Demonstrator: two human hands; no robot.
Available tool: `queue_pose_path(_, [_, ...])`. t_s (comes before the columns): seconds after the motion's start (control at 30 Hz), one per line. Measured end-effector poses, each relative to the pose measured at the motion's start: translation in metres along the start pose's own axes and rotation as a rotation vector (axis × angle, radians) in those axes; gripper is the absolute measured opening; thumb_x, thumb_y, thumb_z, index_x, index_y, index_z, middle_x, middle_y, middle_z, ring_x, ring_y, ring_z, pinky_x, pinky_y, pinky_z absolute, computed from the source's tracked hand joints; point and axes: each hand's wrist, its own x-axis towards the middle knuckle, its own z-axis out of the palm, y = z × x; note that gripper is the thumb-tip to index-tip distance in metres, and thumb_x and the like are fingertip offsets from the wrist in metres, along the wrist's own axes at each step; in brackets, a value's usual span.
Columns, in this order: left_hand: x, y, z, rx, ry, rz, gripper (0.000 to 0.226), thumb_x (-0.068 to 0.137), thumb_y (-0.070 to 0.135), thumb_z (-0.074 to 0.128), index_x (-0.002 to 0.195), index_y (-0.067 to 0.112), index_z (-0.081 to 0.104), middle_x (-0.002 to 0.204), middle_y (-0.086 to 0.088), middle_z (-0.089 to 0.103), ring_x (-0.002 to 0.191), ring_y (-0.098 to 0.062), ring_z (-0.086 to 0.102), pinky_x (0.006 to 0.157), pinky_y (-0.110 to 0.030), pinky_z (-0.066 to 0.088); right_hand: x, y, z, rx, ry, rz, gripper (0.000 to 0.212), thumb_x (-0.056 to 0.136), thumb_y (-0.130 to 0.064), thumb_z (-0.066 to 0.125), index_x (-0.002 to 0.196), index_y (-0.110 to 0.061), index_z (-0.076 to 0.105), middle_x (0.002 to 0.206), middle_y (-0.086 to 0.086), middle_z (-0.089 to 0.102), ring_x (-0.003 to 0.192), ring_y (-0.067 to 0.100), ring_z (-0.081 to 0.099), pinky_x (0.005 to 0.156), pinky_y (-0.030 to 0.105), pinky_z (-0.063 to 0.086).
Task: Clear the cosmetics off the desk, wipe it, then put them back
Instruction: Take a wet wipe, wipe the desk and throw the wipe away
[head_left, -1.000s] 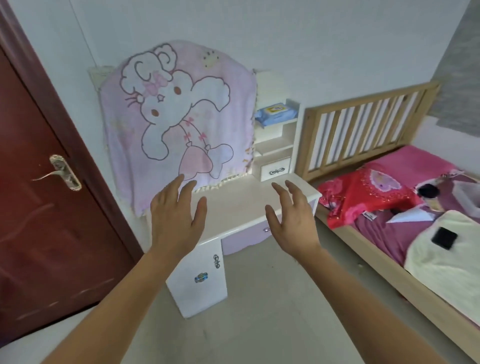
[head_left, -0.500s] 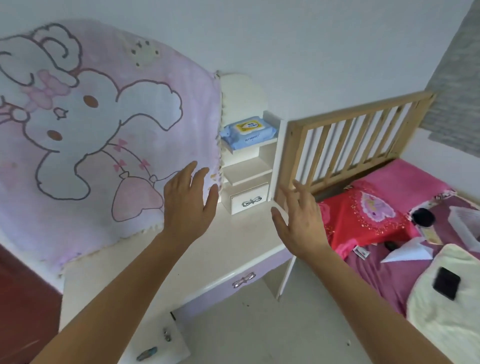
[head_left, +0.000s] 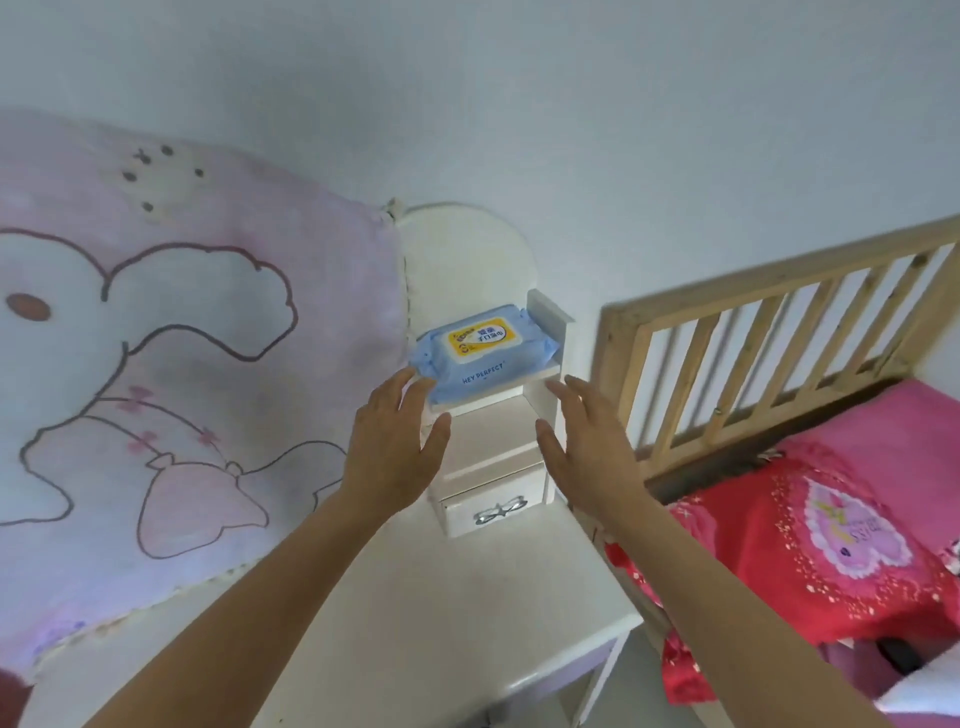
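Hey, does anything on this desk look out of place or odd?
The pink cartoon blanket hangs over the upright back of the desk, hiding it, its hem trailing onto the top. The blue wet wipes pack fills the top shelf up to its front edge. Nothing looks spilled or broken.

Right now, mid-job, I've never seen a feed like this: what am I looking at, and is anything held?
No machine: these are a person's two bare arms, filmed by one wide camera worn on the head, looking forward and down. The left hand and right hand are open and hold nothing, reaching toward a blue pack of wipes on a small shelf at the back of the white desk. A pink blanket hangs on the left; a bed stands on the right.
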Motion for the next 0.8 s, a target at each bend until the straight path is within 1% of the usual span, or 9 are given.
queue_pose_path(0.1, [0.049,0.001,0.026,-0.027,-0.029,-0.055,0.044,0.096,0.03,0.056,0.135,0.011,0.051,0.146,-0.011,0.044,0.132,-0.03,0.042,0.107,-0.044,0.037,0.055,0.029,0.02,0.055,-0.052,-0.057,0.041,0.099,-0.016,0.051,0.138,-0.007,0.049,0.139,0.012,0.052,0.128,0.028,0.047,0.107,0.041,0.041])
queue_pose_path(0.17, [0.081,0.001,0.039,-0.024,-0.037,-0.085,0.046,0.098,0.032,0.052,0.139,0.011,0.047,0.149,-0.01,0.041,0.134,-0.029,0.039,0.107,-0.043,0.036,0.087,0.04,0.031,0.105,-0.06,-0.066,0.039,0.101,-0.014,0.046,0.139,-0.006,0.048,0.139,0.011,0.052,0.126,0.026,0.049,0.103,0.036,0.044])
queue_pose_path(0.27, [0.116,-0.003,0.058,0.02,-0.118,-0.092,0.055,0.102,0.04,0.04,0.149,0.013,0.035,0.158,-0.008,0.027,0.144,-0.025,0.027,0.114,-0.043,0.028,0.125,0.049,0.048,0.127,-0.093,-0.077,0.042,0.103,-0.018,0.043,0.143,-0.006,0.044,0.144,0.01,0.048,0.127,0.024,0.048,0.092,0.038,0.051])
queue_pose_path(0.33, [0.123,-0.008,0.073,0.052,-0.206,-0.11,0.06,0.102,0.045,0.031,0.153,0.014,0.023,0.162,-0.004,0.016,0.148,-0.019,0.016,0.117,-0.044,0.022,0.138,0.053,0.059,0.092,-0.126,-0.065,0.044,0.104,-0.024,0.041,0.144,-0.006,0.042,0.145,0.007,0.046,0.128,0.022,0.043,0.09,0.037,0.05])
queue_pose_path(0.4, [0.121,-0.013,0.087,0.056,-0.243,-0.135,0.064,0.101,0.049,0.028,0.155,0.016,0.017,0.163,-0.001,0.013,0.149,-0.015,0.013,0.117,-0.042,0.021,0.145,0.057,0.07,0.05,-0.128,-0.067,0.044,0.104,-0.028,0.042,0.143,-0.008,0.043,0.143,0.004,0.049,0.129,0.021,0.041,0.09,0.035,0.05])
queue_pose_path(0.5, [0.121,-0.021,0.096,0.057,-0.162,-0.114,0.069,0.099,0.058,0.029,0.152,0.014,0.029,0.159,-0.002,0.026,0.145,-0.017,0.026,0.112,-0.041,0.031,0.149,0.062,0.08,0.055,-0.107,-0.061,0.044,0.102,-0.033,0.045,0.141,-0.011,0.046,0.139,0.0,0.052,0.126,0.017,0.042,0.088,0.032,0.051])
queue_pose_path(0.6, [0.132,-0.028,0.093,0.134,-0.092,-0.065,0.077,0.086,0.068,0.031,0.141,0.016,0.047,0.147,-0.003,0.046,0.133,-0.02,0.043,0.101,-0.041,0.036,0.149,0.065,0.084,0.062,-0.093,-0.054,0.045,0.102,-0.033,0.047,0.14,-0.011,0.05,0.139,0.0,0.053,0.125,0.017,0.04,0.091,0.031,0.049])
queue_pose_path(0.73, [0.153,-0.03,0.091,0.174,-0.107,0.043,0.074,0.08,0.071,0.052,0.131,0.017,0.056,0.129,0.0,0.056,0.118,-0.023,0.051,0.096,-0.04,0.039,0.144,0.059,0.085,0.036,-0.081,-0.032,0.044,0.102,-0.032,0.047,0.14,-0.01,0.05,0.139,0.001,0.053,0.123,0.018,0.041,0.089,0.032,0.05])
queue_pose_path(0.8, [0.163,-0.029,0.092,0.143,-0.113,0.089,0.072,0.081,0.069,0.056,0.128,0.015,0.059,0.121,-0.001,0.06,0.11,-0.024,0.054,0.093,-0.038,0.042,0.144,0.057,0.085,0.02,-0.078,-0.019,0.044,0.102,-0.032,0.047,0.14,-0.01,0.05,0.139,0.001,0.053,0.124,0.019,0.041,0.091,0.032,0.049])
